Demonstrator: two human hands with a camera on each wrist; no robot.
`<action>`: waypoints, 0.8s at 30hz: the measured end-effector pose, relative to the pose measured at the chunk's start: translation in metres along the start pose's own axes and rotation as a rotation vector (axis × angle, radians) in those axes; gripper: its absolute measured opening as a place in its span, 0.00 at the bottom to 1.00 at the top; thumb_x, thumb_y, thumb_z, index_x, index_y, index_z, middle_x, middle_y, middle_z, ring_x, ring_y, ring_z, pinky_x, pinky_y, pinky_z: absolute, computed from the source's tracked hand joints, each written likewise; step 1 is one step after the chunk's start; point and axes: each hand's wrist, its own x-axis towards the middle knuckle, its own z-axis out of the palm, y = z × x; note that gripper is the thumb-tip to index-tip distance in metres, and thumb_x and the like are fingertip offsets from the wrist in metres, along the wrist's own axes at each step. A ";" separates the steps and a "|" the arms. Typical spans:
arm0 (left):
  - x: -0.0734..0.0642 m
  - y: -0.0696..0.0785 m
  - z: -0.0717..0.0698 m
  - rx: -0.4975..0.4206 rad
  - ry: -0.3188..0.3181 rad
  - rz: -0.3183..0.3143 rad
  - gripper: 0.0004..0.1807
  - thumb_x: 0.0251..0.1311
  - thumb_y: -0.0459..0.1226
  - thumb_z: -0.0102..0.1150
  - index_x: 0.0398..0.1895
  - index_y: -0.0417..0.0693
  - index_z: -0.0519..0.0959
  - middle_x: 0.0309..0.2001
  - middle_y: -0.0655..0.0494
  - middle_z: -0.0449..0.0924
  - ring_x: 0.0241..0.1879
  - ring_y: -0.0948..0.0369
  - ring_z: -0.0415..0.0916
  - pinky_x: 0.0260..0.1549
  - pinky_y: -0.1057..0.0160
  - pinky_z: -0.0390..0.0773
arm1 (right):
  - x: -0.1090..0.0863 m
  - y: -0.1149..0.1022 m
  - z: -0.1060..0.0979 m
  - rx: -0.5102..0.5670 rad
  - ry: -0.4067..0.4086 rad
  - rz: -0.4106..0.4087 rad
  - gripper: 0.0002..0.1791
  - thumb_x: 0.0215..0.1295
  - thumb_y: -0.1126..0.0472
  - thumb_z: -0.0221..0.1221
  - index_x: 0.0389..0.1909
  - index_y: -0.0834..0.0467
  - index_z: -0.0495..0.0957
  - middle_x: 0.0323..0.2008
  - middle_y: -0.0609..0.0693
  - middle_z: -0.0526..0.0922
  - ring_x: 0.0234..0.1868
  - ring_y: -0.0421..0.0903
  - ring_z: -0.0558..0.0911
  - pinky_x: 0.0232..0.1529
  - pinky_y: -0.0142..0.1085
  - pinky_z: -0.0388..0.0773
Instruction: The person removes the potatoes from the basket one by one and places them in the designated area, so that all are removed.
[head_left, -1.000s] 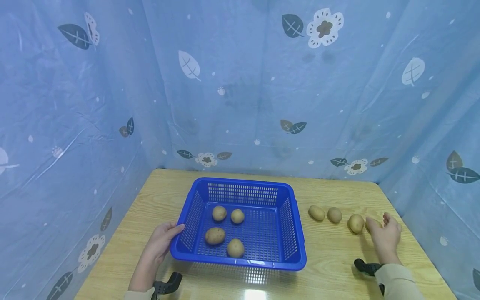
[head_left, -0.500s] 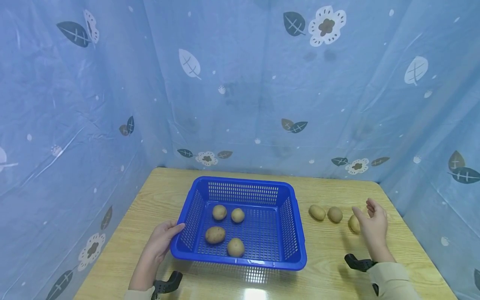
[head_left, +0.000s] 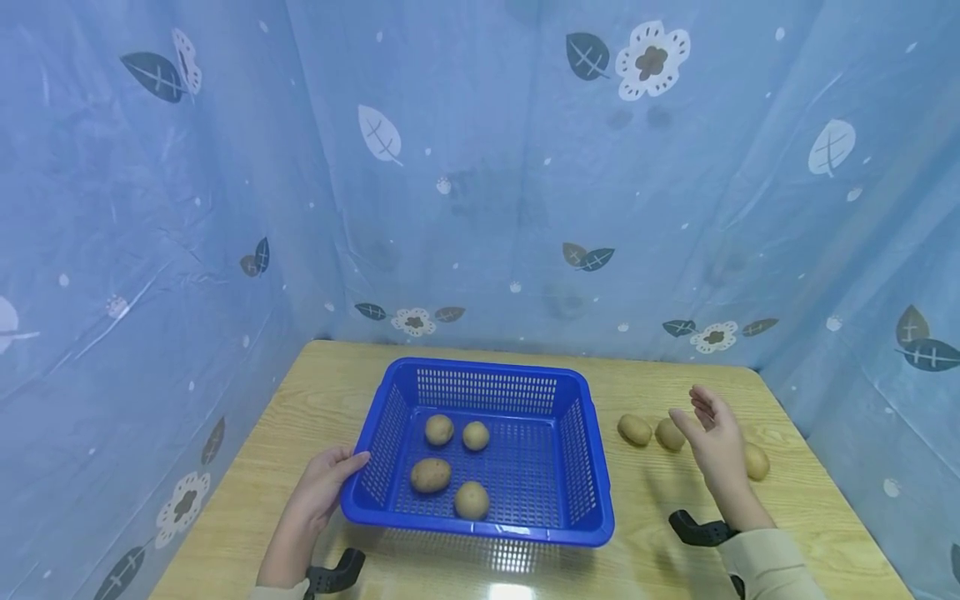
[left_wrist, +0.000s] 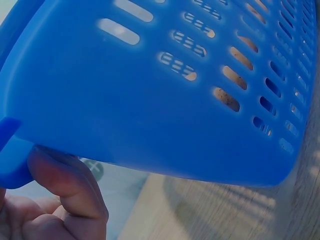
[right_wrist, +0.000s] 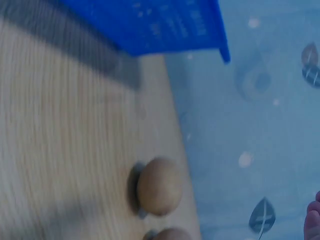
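Observation:
A blue plastic basket [head_left: 510,531] stands on the table, with several potatoes in its left half, among them an oval potato [head_left: 431,475]. My left hand [head_left: 318,483] grips its left rim, thumb on top; in the left wrist view, curled fingers [left_wrist: 75,190] show under the rim. Over the row of potatoes at right hovers my right hand [head_left: 716,446], holding nothing, thumb and fingers apart. Left of it are an oval potato [head_left: 634,429] and a round potato [head_left: 669,434], partly covered by the thumb. Another potato [head_left: 756,461] lies to its right. The hand hides part of the row.
The wooden table [head_left: 645,533] has a blue patterned curtain [head_left: 480,208] behind it and on both sides. Black wrist mounts [head_left: 697,530] stick out from both wrists. In the right wrist view, the basket wall [right_wrist: 170,25] rises beyond a potato [right_wrist: 160,186].
My right hand has drawn back from the rightmost potato and moved left along the row, uncovering that potato. The left hand and the basket stay in place.

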 end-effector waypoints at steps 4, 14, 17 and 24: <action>0.000 -0.001 0.001 -0.004 0.018 -0.006 0.19 0.68 0.38 0.50 0.49 0.27 0.72 0.39 0.40 0.83 0.38 0.50 0.84 0.38 0.59 0.84 | -0.002 -0.009 0.008 0.025 -0.008 -0.041 0.36 0.67 0.55 0.57 0.69 0.66 0.55 0.63 0.60 0.62 0.60 0.41 0.64 0.55 0.13 0.62; -0.001 0.000 0.002 -0.002 0.016 -0.008 0.19 0.68 0.38 0.49 0.49 0.27 0.71 0.38 0.42 0.83 0.37 0.52 0.84 0.38 0.59 0.84 | -0.007 -0.032 0.024 0.128 -0.045 -0.116 0.33 0.66 0.59 0.58 0.67 0.66 0.58 0.61 0.52 0.65 0.58 0.33 0.65 0.56 0.15 0.63; -0.001 0.000 0.001 -0.001 0.013 -0.008 0.19 0.68 0.38 0.49 0.49 0.26 0.71 0.37 0.42 0.83 0.37 0.52 0.84 0.37 0.60 0.85 | -0.009 -0.039 0.029 0.178 -0.061 -0.127 0.32 0.65 0.62 0.58 0.67 0.67 0.58 0.57 0.43 0.65 0.58 0.33 0.65 0.56 0.16 0.63; -0.002 0.001 0.001 -0.005 0.014 0.002 0.19 0.68 0.38 0.49 0.49 0.26 0.71 0.37 0.41 0.84 0.37 0.51 0.84 0.37 0.60 0.85 | -0.013 -0.059 0.040 0.239 -0.097 -0.164 0.31 0.64 0.65 0.58 0.66 0.67 0.59 0.56 0.39 0.66 0.59 0.36 0.66 0.58 0.16 0.63</action>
